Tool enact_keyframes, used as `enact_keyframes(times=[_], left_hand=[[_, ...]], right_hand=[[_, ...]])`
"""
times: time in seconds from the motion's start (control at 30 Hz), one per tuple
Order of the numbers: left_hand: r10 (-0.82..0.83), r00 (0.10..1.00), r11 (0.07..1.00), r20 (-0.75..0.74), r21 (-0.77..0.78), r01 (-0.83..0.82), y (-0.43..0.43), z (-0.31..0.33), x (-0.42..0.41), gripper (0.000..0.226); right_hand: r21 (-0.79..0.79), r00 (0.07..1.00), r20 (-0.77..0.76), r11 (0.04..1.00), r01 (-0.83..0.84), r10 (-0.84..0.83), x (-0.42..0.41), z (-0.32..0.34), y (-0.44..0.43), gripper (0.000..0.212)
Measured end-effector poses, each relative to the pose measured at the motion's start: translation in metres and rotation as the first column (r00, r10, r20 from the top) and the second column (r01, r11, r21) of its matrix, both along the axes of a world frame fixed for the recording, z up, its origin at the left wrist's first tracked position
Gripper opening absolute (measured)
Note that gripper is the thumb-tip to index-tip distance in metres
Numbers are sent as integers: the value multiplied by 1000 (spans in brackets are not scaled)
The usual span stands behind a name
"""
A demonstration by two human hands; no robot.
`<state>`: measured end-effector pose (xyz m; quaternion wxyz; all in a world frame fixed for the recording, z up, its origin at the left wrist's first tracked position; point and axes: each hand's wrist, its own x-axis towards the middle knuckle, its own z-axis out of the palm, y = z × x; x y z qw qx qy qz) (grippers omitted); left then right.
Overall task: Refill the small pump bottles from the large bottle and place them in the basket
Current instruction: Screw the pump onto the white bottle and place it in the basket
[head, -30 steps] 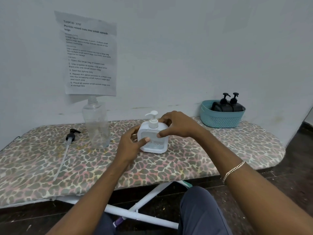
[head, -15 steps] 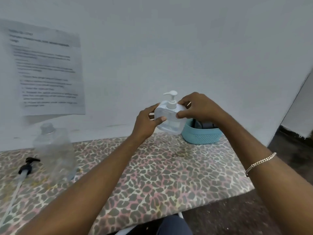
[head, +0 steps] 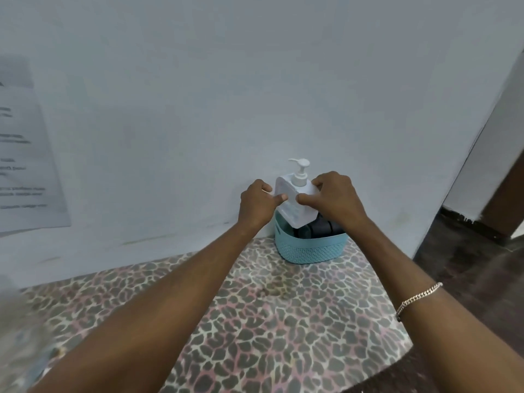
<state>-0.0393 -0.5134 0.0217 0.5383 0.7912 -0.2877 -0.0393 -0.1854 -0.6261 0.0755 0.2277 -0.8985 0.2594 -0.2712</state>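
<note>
Fingers [head: 279, 197] of my left hand [head: 256, 204] pinch the left edge of the white pump bottle [head: 293, 207]; my right hand [head: 333, 199] pinches its right shoulder, thumb in front. I record the bottle tilted, lower corner in the mouth of the teal basket [head: 310, 248], beside dark bottles [head: 321, 229], at the leopard-print board's [head: 283, 321] far right corner.

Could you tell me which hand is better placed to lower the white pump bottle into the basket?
Probably right. The right hand grips the white pump bottle directly above the basket; the left hand only pinches its outer edge.
</note>
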Motion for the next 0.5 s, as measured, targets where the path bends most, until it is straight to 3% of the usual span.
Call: enact_keyframes(times=[0.5], left_hand=[[-46, 997, 995, 55, 91, 41, -29, -41, 12, 22]], right_hand=[[78, 996, -32, 993, 88, -85, 17, -60, -2, 45]])
